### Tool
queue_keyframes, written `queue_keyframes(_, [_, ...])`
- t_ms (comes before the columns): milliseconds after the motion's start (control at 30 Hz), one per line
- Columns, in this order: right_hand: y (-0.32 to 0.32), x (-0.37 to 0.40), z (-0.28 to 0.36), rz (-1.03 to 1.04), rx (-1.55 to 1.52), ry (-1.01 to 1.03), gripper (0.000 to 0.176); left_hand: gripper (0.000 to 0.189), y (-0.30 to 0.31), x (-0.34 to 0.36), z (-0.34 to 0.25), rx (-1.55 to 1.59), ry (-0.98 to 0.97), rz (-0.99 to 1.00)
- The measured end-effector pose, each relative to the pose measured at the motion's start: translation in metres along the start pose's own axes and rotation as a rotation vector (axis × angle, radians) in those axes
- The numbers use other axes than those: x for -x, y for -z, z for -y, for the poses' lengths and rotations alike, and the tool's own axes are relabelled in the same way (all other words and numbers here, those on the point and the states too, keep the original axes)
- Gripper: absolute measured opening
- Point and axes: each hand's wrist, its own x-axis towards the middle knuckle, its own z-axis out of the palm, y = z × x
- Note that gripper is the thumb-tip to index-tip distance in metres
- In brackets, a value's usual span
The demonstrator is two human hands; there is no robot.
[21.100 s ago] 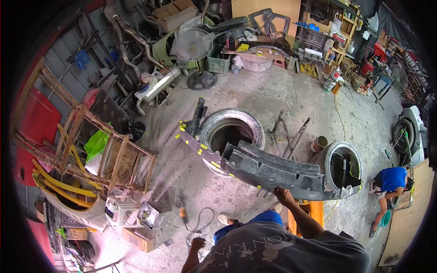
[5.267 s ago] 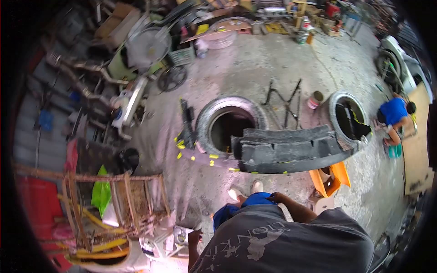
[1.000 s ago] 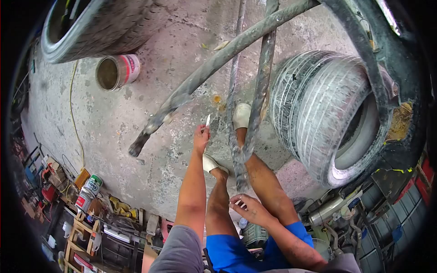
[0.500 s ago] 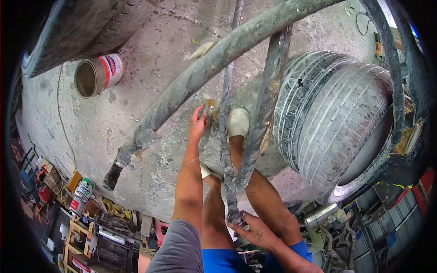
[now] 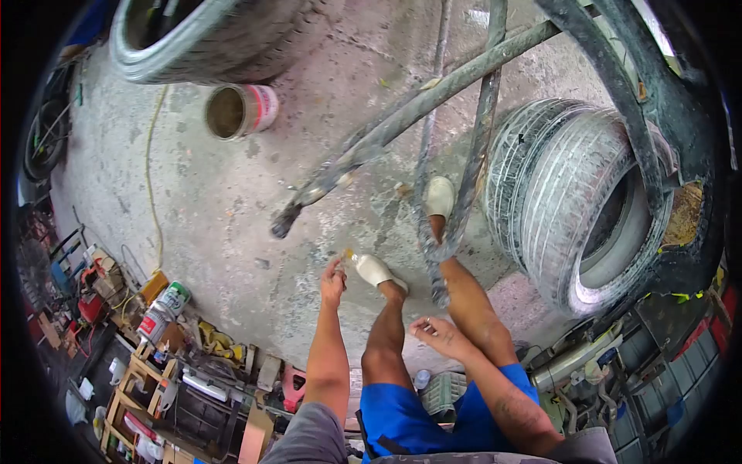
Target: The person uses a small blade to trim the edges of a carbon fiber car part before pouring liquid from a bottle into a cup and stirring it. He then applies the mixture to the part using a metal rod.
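Two tires [image 5: 568, 185], one can [image 5: 261, 107], crossed metal bars [image 5: 464, 76]

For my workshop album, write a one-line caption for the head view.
Left hand and right hand above the floor, amid metal bars, an open can and dusty tyres.

On the concrete floor [image 5: 209, 193], we saw an open paint can [image 5: 261, 108] lying tilted on its side, and well apart from it a pale yellow cord [image 5: 154, 178]. Near the cord's lower end we found two labelled cans [image 5: 164, 309] side by side, with a wooden rack [image 5: 120, 410] beyond them. We noticed a silver cylinder [image 5: 576, 362] beside the grey ribbed wall [image 5: 668, 383], and a spoked wheel [image 5: 48, 139] at the far left edge.
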Motion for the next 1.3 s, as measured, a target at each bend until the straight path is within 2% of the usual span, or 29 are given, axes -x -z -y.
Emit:
queue_keyframes(67, [-0.009,0.002,-0.01,0.011,-0.064,-0.085,0.03,0.039,0.031,0.046,-0.005,0.177,0.085,0.085])
queue_keyframes(100, [-0.014,0.005,-0.018,0.027,-0.131,-0.158,0.032,0.039,0.042,0.071,-0.015,0.155,0.078,0.083])
queue_keyframes(167, [-0.026,0.017,-0.036,0.015,-0.087,0.059,0.032,0.04,0.057,0.136,-0.045,0.278,0.09,0.255])
queue_keyframes(200, [-0.028,0.034,-0.031,0.013,-0.1,0.082,0.032,0.04,0.063,0.17,-0.062,0.262,0.069,0.253])
queue_keyframes(267, [-0.031,0.067,-0.011,0.072,-0.018,0.281,0.027,0.043,0.068,0.237,-0.105,0.255,0.043,0.477])
queue_keyframes(300, [-0.034,0.081,0.003,0.042,-0.034,0.322,0.027,0.043,0.071,0.269,-0.129,0.221,0.007,0.497])
queue_keyframes(367, [-0.034,0.118,0.024,-0.106,0.27,0.661,0.035,0.046,0.071,0.334,-0.164,0.214,0.022,0.658])
queue_keyframes(400, [-0.04,0.146,0.04,-0.132,0.254,0.667,0.035,0.045,0.071,0.364,-0.178,0.201,-0.016,0.742])
queue_keyframes(467, [-0.052,0.205,0.091,-0.147,0.056,0.746,0.049,0.045,0.069,0.415,-0.198,0.134,-0.031,0.788])
queue_keyframes(533, [-0.06,0.253,0.108,-0.194,0.028,0.795,0.051,0.044,0.065,0.457,-0.206,0.064,-0.046,0.837])
queue_keyframes(600, [-0.06,0.289,0.105,-0.248,0.001,0.843,0.054,0.043,0.055,0.489,-0.209,-0.008,-0.063,0.91])
queue_keyframes(700, [-0.055,0.339,0.085,-0.287,0.101,0.773,0.044,0.041,0.04,0.526,-0.2,-0.132,-0.097,1.02])
queue_keyframes(733, [-0.052,0.353,0.077,-0.349,0.108,0.852,0.041,0.041,0.033,0.538,-0.199,-0.152,-0.103,1.046])
queue_keyframes(800, [-0.052,0.376,0.05,-0.492,0.07,0.967,0.038,0.04,0.021,0.57,-0.193,-0.453,-0.357,0.982])
queue_keyframes(833, [-0.052,0.39,0.034,-0.519,0.062,0.955,0.038,0.031,0.016,0.589,-0.196,-0.555,-0.435,0.963])
queue_keyframes(933, [-0.047,0.433,-0.015,-0.68,-0.097,0.979,0.038,0.021,0.001,0.633,-0.188,-0.703,-0.543,0.934])
queue_keyframes(1000, [-0.043,0.452,-0.056,-0.803,-0.134,0.983,0.038,0.012,-0.022,0.667,-0.178,-0.802,-0.697,0.86])
queue_keyframes(1033, [-0.04,0.463,-0.079,-0.864,-0.156,0.986,0.038,0.012,-0.039,0.676,-0.167,-0.84,-0.715,0.891])
queue_keyframes(1100, [-0.04,0.491,-0.124,-0.939,-0.207,0.974,0.04,0.009,-0.068,0.7,-0.138,-0.987,-1.124,0.844])
queue_keyframes(1133, [-0.045,0.505,-0.147,-0.96,-0.226,0.955,0.041,0.01,-0.087,0.719,-0.125,-1.082,-1.408,0.889])
queue_keyframes(1233, [-0.058,0.547,-0.209,-1.098,-0.284,0.962,0.042,0.018,-0.133,0.776,-0.07,-1.141,-1.457,1.072])
queue_keyframes(1300, [-0.067,0.563,-0.249,-1.146,-0.325,0.936,0.042,0.024,-0.155,0.804,-0.037,-1.243,-1.418,1.128])
